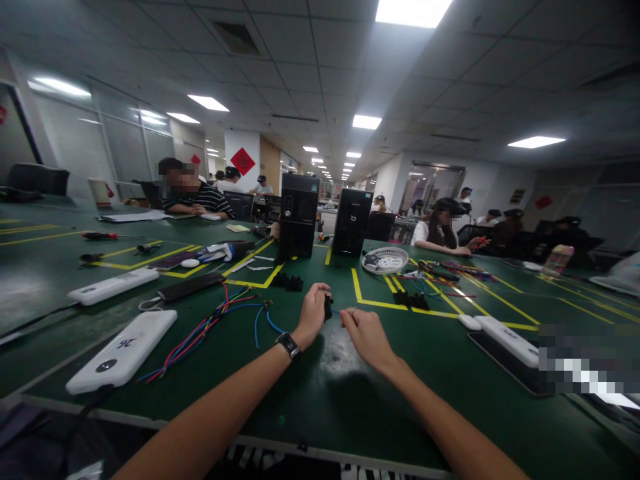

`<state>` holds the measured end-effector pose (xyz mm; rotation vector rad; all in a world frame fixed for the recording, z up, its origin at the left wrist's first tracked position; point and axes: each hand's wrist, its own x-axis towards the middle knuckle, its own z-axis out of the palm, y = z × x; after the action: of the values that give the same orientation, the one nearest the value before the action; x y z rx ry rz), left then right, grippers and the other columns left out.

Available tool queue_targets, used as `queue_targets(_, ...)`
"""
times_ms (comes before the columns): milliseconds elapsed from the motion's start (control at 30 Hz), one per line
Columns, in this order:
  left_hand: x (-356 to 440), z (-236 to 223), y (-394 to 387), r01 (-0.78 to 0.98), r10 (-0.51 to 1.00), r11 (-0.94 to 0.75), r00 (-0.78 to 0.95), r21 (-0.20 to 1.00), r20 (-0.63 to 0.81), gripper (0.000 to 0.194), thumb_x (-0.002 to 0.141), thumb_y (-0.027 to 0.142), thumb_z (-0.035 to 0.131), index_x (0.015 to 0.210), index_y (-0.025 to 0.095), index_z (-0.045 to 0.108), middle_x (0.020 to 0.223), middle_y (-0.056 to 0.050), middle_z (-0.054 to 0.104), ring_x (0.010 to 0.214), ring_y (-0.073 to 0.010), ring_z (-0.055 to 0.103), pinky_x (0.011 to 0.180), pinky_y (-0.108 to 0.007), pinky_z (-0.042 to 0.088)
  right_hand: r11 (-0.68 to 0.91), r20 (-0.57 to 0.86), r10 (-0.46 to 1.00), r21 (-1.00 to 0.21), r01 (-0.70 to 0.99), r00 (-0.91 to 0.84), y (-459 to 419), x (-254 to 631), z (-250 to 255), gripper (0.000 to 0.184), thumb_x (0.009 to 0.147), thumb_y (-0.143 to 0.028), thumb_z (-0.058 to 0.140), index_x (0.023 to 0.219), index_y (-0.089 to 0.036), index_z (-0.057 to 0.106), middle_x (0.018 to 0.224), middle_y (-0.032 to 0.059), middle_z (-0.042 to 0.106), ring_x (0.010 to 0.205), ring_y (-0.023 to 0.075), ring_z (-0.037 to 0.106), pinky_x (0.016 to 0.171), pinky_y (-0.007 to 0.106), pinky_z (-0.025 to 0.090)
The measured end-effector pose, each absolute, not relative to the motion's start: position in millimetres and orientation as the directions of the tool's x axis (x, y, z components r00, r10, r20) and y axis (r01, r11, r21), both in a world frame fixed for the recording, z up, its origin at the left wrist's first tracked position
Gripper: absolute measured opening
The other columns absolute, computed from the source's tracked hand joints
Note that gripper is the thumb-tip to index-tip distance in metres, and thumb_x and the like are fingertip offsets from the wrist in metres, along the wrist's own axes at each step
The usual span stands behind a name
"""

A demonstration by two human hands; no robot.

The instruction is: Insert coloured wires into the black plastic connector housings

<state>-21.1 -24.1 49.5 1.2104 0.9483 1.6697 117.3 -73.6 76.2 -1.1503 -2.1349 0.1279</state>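
Observation:
My left hand [313, 312], with a watch on its wrist, is closed around a small black terminal block [329, 307] above the middle of the table. Most of the block is hidden by the fingers. My right hand [367, 333] is pinched on a blue wire [337, 313]; a short piece of it shows between the hands, reaching to the block. Whether its end sits inside the block I cannot tell. Left of my left hand lies a bundle of red, blue and yellow wires [200, 328]. Similar black blocks [288, 282] rest beyond it, and more black blocks [411, 300] lie to the right.
Two black computer towers [299, 217] stand at the back. A white basket [385, 261] and a wire tangle [450, 272] lie right of them. White power banks [123, 350] flank me on the green table [320, 413]. A screwdriver [103, 235] lies far left. Other people sit across.

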Motion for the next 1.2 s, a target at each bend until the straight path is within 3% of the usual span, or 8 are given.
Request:
queue_targets(233,-8.6,52.8,-27.7,-0.478,0.981,-0.176,-0.156,0.860,0.114,0.021,0.078,0.023,0.039,0.097,0.018,0.048,0.075,-0.001,0.056,0.054,-0.0102,0.053,0.048,-0.023,0.044,0.586,0.441,0.794,-0.369,0.721,-0.419,-78.3,103.3,50.3,0.030,0.095,-0.022,0.036,0.079,-0.017,0.061,0.071,0.0029,0.065,0.059,0.0121,0.060,0.056,0.021,0.033)
queue_targets(333,-11.4,50.5,-25.6,-0.439,0.975,-0.192,-0.188,0.878,0.119,0.022,0.078,0.021,0.039,0.098,0.018,0.047,0.072,0.000,0.054,0.051,-0.0093,0.051,0.048,-0.022,0.043,0.595,0.451,0.787,-0.374,0.712,-0.420,-74.3,105.1,55.3,0.032,0.095,-0.022,0.036,0.077,-0.017,0.061,0.070,0.0022,0.065,0.059,0.0116,0.059,0.056,0.021,0.033)
queue_targets(500,-17.1,47.1,-19.8,-0.193,0.913,-0.374,-0.249,0.907,0.324,0.019,0.079,0.025,0.042,0.094,0.019,0.053,0.071,0.000,0.055,0.058,-0.0095,0.052,0.050,-0.018,0.040,0.608,0.514,0.762,-0.357,0.710,-0.394,-67.2,120.4,78.4,0.039,0.097,-0.028,0.033,0.070,-0.018,0.059,0.065,0.0002,0.063,0.060,0.0114,0.059,0.061,0.022,0.034)
queue_targets(733,-5.8,51.6,-29.2,-0.474,0.982,-0.164,-0.161,0.865,0.099,0.024,0.074,0.022,0.043,0.098,0.021,0.046,0.070,0.003,0.053,0.047,-0.0086,0.049,0.045,-0.021,0.040,0.580,0.391,0.797,-0.288,0.762,-0.460,-81.6,101.2,52.7,0.032,0.096,-0.025,0.035,0.080,-0.017,0.061,0.067,0.0034,0.065,0.056,0.0132,0.060,0.052,0.022,0.033)
queue_targets(1067,-12.3,43.9,-25.7,-0.376,0.964,-0.259,-0.161,0.890,0.213,0.021,0.080,0.031,0.047,0.099,0.021,0.050,0.078,0.000,0.056,0.060,-0.0094,0.054,0.050,-0.018,0.041,0.564,0.526,0.782,-0.368,0.739,-0.335,-73.0,124.4,76.4,0.038,0.097,-0.029,0.032,0.072,-0.017,0.058,0.065,0.0013,0.062,0.059,0.0118,0.060,0.060,0.021,0.035)
queue_targets(1200,-5.2,46.9,-29.0,-0.466,0.972,-0.191,-0.214,0.864,0.099,0.020,0.082,0.033,0.045,0.098,0.022,0.045,0.076,0.001,0.054,0.055,-0.0088,0.053,0.049,-0.020,0.043,0.551,0.429,0.812,-0.339,0.763,-0.396,-81.6,111.2,56.9,0.035,0.097,-0.026,0.032,0.078,-0.018,0.059,0.067,0.0029,0.064,0.059,0.0132,0.061,0.057,0.022,0.034)
